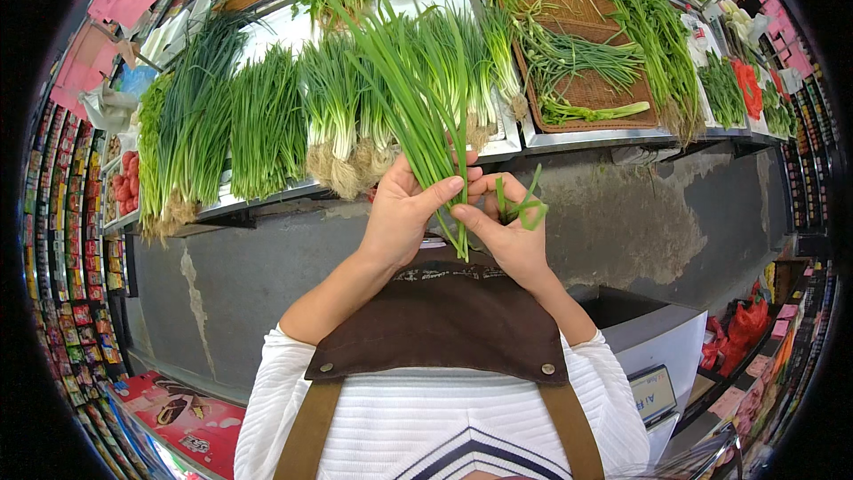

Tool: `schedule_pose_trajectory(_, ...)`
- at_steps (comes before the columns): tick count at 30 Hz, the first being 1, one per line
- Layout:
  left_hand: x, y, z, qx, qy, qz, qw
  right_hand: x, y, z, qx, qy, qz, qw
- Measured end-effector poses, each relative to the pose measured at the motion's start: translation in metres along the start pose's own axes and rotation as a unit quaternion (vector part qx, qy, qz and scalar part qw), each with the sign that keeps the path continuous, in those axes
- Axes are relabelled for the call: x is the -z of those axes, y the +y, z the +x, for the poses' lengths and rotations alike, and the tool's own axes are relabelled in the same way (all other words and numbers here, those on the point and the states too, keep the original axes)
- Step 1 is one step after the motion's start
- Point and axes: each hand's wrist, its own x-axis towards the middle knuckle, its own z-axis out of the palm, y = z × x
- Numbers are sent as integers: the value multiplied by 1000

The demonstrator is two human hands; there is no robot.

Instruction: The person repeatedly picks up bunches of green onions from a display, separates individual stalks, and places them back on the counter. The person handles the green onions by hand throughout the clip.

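Observation:
A loose bunch of long, flat green leaf stalks (423, 107), probably garlic chives, is gripped in my left hand (400, 217), thumb across the front. Its tips fan up over the stall and its cut ends point down towards my brown apron (440, 327). My right hand (513, 243) is close beside it, thumb at the lower stalks. Several short, bent green pieces (532, 208) stick out from its curled fingers. Beyond the hands, scallions with hairy roots (343, 140) lie on the stall, partly covered by the bunch.
Left of the scallions lie cut chives (266, 123) and long dark-green leeks (203, 113). A brown woven tray (586, 123) with greens is at the right. Grey floor (280, 273) separates me from the stall. A white counter (656, 340) with a screen stands near my right elbow.

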Motion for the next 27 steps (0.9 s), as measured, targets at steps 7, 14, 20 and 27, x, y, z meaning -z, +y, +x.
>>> schedule_pose_trajectory(7, 3, -4, 0, -7, -1, 15, 1000, 0, 8, -1, -7, 27, 46, 999)
schedule_pose_trajectory(14, 7, -10, 1, 2, -5, 43, 999, 1, 17, -4, -23, 29, 32, 999)
schedule_pose_trajectory(20, 13, -16, 4, -11, 8, 14, 1000, -3, 27, -6, 23, 73, 87, 993)
schedule_pose_trajectory(27, 16, -17, 2, 20, -11, 15, 1000, -3, 28, -8, -48, 83, 115, 989)
